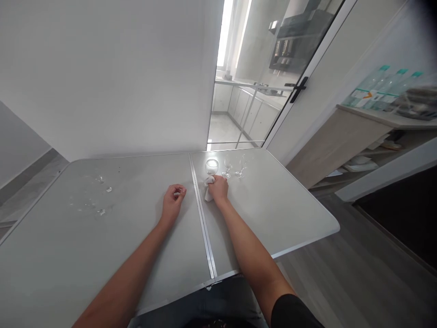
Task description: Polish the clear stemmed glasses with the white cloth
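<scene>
My right hand (219, 187) is closed on a crumpled white cloth (208, 197), on the right half of the table. Just beyond it stands a clear stemmed glass (211, 166), upright, its lower part partly hidden by the hand and cloth. Whether the fingers also grip the stem, I cannot tell. My left hand (174, 198) rests on the table left of the metal seam, fingers curled round to the thumb, with nothing visible in them. Beside the first glass, to its right, are two more clear stemmed glasses (227, 168), (241, 168).
Several transparent glass pieces or glasses (101, 212), hard to make out, sit on the left of the grey table (136, 269). A metal seam (201, 214) divides the tabletop. Behind are a white wall (102, 77) and a glazed door; bottles (375, 91) stand on a shelf unit at right.
</scene>
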Demonstrator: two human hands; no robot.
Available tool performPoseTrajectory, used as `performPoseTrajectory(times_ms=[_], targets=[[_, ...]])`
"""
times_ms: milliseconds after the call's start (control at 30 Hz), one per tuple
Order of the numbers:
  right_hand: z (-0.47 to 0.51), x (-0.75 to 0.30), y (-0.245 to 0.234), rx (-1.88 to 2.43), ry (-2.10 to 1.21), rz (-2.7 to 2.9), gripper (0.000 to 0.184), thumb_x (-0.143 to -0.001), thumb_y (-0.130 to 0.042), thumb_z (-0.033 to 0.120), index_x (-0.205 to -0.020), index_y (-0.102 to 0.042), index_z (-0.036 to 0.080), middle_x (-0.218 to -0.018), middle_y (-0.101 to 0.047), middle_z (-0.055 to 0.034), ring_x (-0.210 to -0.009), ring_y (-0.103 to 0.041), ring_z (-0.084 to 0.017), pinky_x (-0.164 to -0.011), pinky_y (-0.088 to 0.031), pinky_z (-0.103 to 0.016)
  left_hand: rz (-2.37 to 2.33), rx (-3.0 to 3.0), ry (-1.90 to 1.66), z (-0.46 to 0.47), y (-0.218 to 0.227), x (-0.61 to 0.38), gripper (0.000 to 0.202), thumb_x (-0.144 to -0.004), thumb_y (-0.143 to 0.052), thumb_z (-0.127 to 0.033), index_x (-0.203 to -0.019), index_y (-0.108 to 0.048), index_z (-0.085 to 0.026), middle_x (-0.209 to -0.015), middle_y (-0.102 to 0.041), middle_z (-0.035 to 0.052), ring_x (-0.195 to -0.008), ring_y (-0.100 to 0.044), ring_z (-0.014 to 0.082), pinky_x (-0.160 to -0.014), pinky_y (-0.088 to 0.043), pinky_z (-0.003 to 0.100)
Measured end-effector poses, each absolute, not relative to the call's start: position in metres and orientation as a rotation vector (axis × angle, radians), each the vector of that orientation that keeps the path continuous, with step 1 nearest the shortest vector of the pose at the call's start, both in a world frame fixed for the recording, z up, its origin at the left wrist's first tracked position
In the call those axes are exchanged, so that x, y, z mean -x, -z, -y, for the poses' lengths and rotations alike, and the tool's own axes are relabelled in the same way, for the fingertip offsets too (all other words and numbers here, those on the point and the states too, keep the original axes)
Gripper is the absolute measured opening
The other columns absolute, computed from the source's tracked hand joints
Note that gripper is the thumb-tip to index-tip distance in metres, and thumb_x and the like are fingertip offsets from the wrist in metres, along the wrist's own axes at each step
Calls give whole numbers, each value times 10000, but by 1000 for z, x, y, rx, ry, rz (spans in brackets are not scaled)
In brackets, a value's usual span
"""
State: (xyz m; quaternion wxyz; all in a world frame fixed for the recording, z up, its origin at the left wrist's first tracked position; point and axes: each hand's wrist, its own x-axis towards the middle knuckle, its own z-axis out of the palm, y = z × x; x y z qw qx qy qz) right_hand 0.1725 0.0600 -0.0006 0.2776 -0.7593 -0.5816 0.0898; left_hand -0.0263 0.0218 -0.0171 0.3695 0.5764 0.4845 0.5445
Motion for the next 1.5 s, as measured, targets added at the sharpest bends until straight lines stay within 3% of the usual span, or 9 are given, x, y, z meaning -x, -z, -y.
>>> performPoseTrajectory(times_ms=[100,200,333,400,567,833,1200,1500], targets=[[-55,-176,-10,1895,-189,1519,266,-838,-481,239,-821,-741,191,-725,-699,-48,-678,-616,-185,-626,-413,-242,-1273,-1485,-1380,-21,16,27,269,-885,-602,-482,-908,-628,-216,-964,-609,46,-905,-572,188,-730,-472,284],[-46,-191,-33,1687,-35,1406,296,-861,-465,262,-894,-745,174,-836,-734,-64,-754,-648,-196,-694,-459,-252,-1282,-1485,-1372,-22,17,27,278,-890,-588,-490,-896,-634,-216,-976,-608,49,-897,-571,188,-729,-469,283],[-37,-252,-67,1653,182,1127,310,-823,-492,253,-923,-757,125,-930,-750,-120,-855,-681,-235,-762,-489,-277,-1278,-1478,-1373,-23,20,28,297,-891,-578,-502,-904,-647,-214,-985,-613,59,-909,-577,198,-754,-474,295],[-38,-297,-75,1632,227,1073,339,-792,-492,235,-965,-764,132,-928,-756,-103,-871,-685,-229,-775,-487,-269,-1283,-1474,-1369,-23,21,28,308,-894,-571,-509,-911,-652,-212,-990,-615,63,-920,-579,204,-767,-476,303],[-59,-393,-48,1966,-27,1082,321,-690,-622,295,-871,-787,87,-775,-754,-127,-757,-666,-233,-659,-458,-274,-1289,-1482,-1362,-23,22,27,308,-908,-552,-502,-900,-651,-210,-1015,-607,63,-924,-579,199,-784,-473,305],[-86,-415,1,2071,-213,1175,349,-656,-659,333,-850,-796,77,-807,-764,-143,-733,-655,-206,-605,-426,-250,-1288,-1487,-1357,-25,25,28,313,-917,-543,-502,-893,-654,-210,-1008,-597,60,-900,-571,200,-789,-469,311],[-92,-412,10,2106,-202,1195,366,-662,-658,322,-904,-793,81,-808,-765,-133,-720,-640,-191,-610,-427,-229,-1285,-1474,-1353,-27,26,29,302,-910,-549,-495,-881,-659,-215,-1002,-600,67,-872,-561,201,-722,-465,300],[-80,-406,-3,2193,-167,1174,329,-675,-654,299,-914,-793,122,-841,-761,-155,-741,-664,-220,-631,-426,-254,-1296,-1482,-1361,-26,27,30,280,-922,-543,-463,-888,-670,-216,-1011,-600,55,-860,-566,185,-754,-462,304]])
